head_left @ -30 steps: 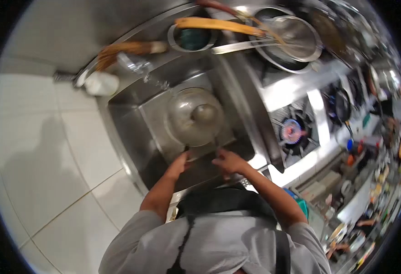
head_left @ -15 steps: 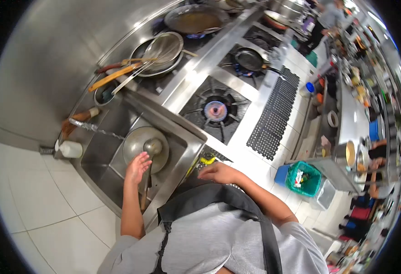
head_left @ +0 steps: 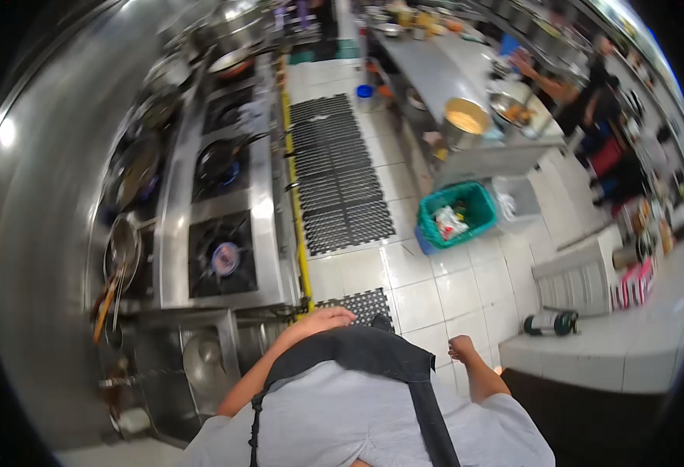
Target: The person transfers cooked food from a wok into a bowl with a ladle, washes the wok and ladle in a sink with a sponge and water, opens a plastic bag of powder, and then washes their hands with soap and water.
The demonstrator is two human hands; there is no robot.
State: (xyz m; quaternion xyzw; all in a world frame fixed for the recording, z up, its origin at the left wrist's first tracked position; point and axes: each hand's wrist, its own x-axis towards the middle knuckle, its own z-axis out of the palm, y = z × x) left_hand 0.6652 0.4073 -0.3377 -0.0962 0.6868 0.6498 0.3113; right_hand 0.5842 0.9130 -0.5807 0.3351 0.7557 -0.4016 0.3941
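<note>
Starting well to the left of the left hand, a fine metal strainer [head_left: 124, 236] rests by the smooth, shiny steel wall [head_left: 42, 233], long handles angling down beside it. Nearer the left hand, here's the boxy steel sink [head_left: 167, 401], and inside it sits a round metal bowl [head_left: 205, 364], dull and gently curved. Up past that hand, a ring burner [head_left: 225, 258] glows blue and pink under its dark grate, and beyond it a black frying pan [head_left: 216, 162] sits over another flame. And the left hand [head_left: 330, 317] itself: released, palm down, fingers stretched together in front of the dark cloth apron [head_left: 349, 350]. Ahead of it runs a black mat [head_left: 342, 175], ribbed and full of holes, over glossy white tiles.

Across to the right hand [head_left: 460, 349], out over the tiles: fingers loosely curled, and I can't tell whether they hold anything. Ahead of it, a bin [head_left: 455, 214] lined with crinkled green plastic carries crumpled white and red waste. Farther out, a tall metal pot [head_left: 465, 124] holds something yellow-orange, with a wide bowl [head_left: 511, 110] of orange pieces beside it. Right of that hand, a rounded green canister [head_left: 550, 323] lies on a tiled ledge [head_left: 599, 354].
</note>
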